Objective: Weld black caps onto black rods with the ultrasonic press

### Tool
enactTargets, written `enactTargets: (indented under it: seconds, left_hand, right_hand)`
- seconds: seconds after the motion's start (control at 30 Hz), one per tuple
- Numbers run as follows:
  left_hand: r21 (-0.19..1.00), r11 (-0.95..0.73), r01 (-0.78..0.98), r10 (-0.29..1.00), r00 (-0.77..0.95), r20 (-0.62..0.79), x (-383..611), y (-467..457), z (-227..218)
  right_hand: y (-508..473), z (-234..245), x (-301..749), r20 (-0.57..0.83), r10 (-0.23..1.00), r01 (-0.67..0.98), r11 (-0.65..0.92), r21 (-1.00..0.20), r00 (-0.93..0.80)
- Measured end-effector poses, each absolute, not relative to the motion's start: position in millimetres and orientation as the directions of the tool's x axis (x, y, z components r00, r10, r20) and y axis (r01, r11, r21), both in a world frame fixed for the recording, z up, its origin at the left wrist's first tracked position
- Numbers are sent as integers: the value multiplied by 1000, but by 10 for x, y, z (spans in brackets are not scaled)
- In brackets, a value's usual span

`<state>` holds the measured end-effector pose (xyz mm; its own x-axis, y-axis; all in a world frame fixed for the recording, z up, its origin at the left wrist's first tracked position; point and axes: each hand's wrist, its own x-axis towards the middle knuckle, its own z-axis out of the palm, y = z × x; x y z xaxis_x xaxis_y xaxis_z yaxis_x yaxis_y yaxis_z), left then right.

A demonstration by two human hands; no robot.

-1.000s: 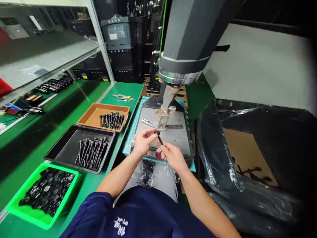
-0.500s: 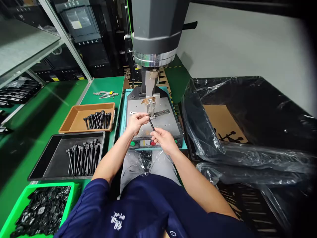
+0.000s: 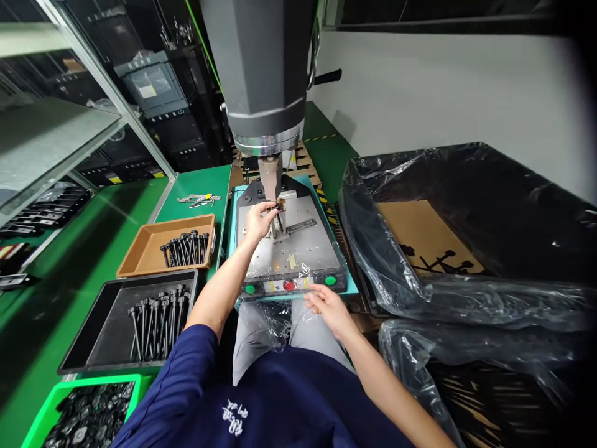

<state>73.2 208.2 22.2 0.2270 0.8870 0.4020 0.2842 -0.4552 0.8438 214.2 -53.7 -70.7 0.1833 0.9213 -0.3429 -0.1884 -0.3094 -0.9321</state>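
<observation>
My left hand (image 3: 261,220) pinches the top of a black rod (image 3: 280,220) with a wider head. The rod stands nearly upright in the metal fixture (image 3: 274,231), below the press's horn (image 3: 269,175). Its lower end is hard to make out against the fixture. My right hand (image 3: 328,308) hovers at the front edge of the press base (image 3: 317,252). Its fingers are stretched out and nothing shows in them. Closest to that hand are a green button (image 3: 330,280) and a red button (image 3: 290,285).
On the left, a brown tray (image 3: 133,260) and a black tray (image 3: 88,336) hold similar black rods. A green bin (image 3: 40,407) holds small black parts. Calipers (image 3: 199,199) lie behind the trays. A plastic-lined box (image 3: 373,249) with cardboard and several black parts stands right.
My left hand has brought the rod up from a slanted position in front of the fixture into it. My right hand has let go of the rod and drawn back toward me.
</observation>
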Motion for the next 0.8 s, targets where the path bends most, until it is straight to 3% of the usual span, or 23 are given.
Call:
enactTargets:
  seconds: [0.3, 0.6, 0.8]
  left_hand:
    - [806, -482, 345, 867, 320, 382, 709, 2352, 259]
    - [785, -443, 433, 896, 231, 379, 740, 2329, 272]
    - [675, -556, 484, 831, 324, 452, 705, 2315, 345]
  right_hand:
    - [-622, -871, 2289, -331, 930, -227, -291, -929, 161]
    - [-623, -701, 2423, -245, 966, -185, -226, -956, 86]
    - [-583, -701, 2568, -173, 976, -127, -156, -980, 135]
